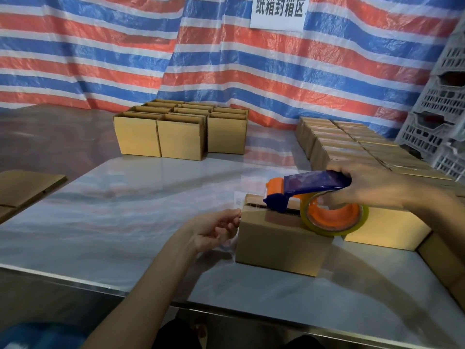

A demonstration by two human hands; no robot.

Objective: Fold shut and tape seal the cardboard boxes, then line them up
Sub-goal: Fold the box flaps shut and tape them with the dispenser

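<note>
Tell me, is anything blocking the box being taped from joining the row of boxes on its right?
Nothing visible does. The box being taped sits just beside the neighbouring box at the row's near end. Only the tape dispenser, gripped by the right hand, rests on top.

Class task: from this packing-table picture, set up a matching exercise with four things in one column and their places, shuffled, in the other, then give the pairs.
1 tape dispenser
2 open boxes
3 flat cardboard
4 white sign

A on the striped tarp
B left edge of the table
C in the right hand, on the near box
D far middle of the table

Pairs: 1-C, 2-D, 3-B, 4-A
</note>
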